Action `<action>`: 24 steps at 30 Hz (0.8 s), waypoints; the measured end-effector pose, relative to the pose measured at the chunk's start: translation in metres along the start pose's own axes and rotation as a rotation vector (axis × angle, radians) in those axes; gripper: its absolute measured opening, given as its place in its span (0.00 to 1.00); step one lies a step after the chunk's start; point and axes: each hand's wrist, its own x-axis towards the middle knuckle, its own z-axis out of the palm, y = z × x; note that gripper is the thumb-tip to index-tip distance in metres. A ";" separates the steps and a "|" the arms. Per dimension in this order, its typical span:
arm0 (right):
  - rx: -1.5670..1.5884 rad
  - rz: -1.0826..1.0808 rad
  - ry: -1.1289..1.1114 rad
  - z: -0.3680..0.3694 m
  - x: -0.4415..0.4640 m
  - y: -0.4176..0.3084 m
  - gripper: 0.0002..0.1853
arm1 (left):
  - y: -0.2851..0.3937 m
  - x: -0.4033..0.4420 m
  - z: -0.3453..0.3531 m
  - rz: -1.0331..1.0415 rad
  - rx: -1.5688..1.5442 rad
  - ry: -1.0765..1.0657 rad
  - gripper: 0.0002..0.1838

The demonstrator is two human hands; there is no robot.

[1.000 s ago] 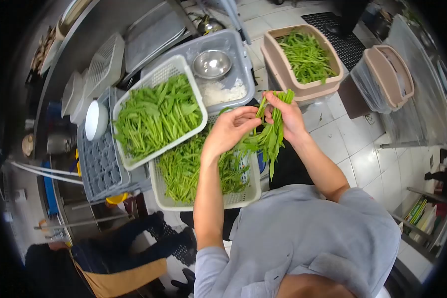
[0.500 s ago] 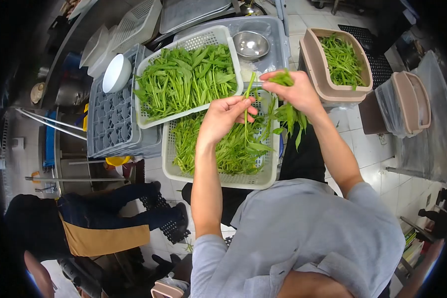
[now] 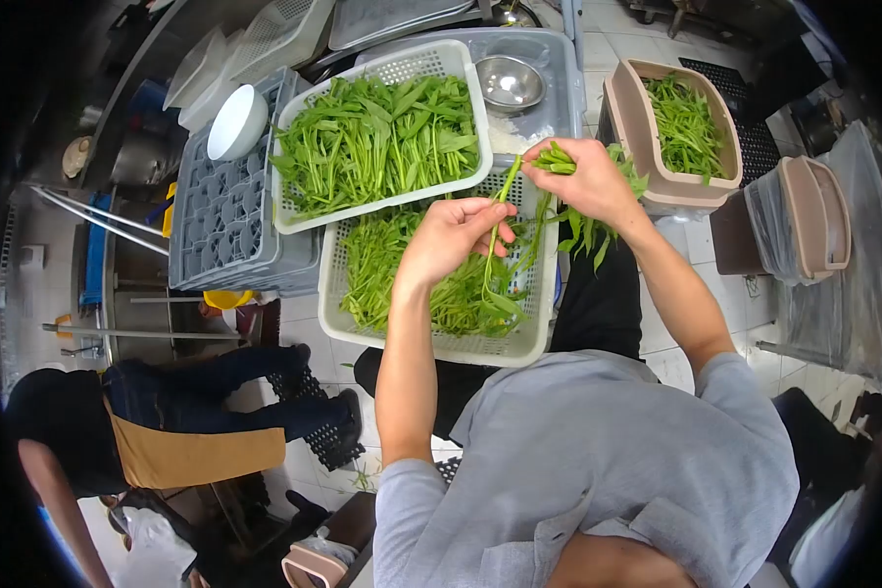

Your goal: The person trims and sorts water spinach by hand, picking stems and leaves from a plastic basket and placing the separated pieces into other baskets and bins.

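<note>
My left hand (image 3: 453, 238) pinches one long green stem of water spinach (image 3: 508, 184) between thumb and fingers, its leaves hanging down. Close by on the right, my right hand (image 3: 590, 184) is closed around a bunch of water spinach (image 3: 557, 159), and its thumb and forefinger reach the top of that single stem. Beneath both hands stands a white perforated basket (image 3: 330, 304) with loose greens in it. Another white basket (image 3: 477, 108), heaped with leafy water spinach, overlaps its far side.
Grey dish racks (image 3: 198, 220) carry a white bowl (image 3: 238, 122) at left. A metal bowl (image 3: 510, 83) sits in a grey tub (image 3: 563, 69). On the right is a beige bin (image 3: 625, 127) holding cut stems. Another person in a tan apron (image 3: 196, 453) stands at lower left.
My right hand has come closer to the upper end of the stem in my left hand. The view has shifted slightly. At lower left, the other person's arm has moved.
</note>
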 end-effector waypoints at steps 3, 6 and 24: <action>-0.081 -0.077 0.013 -0.002 -0.001 0.007 0.11 | -0.003 0.004 0.002 0.008 0.017 -0.040 0.14; -0.247 -0.252 0.084 -0.017 -0.001 0.017 0.08 | -0.010 0.009 0.001 0.029 0.019 -0.097 0.15; 0.148 0.084 -0.176 -0.013 -0.028 0.009 0.13 | -0.028 0.027 0.036 0.184 -0.560 0.046 0.16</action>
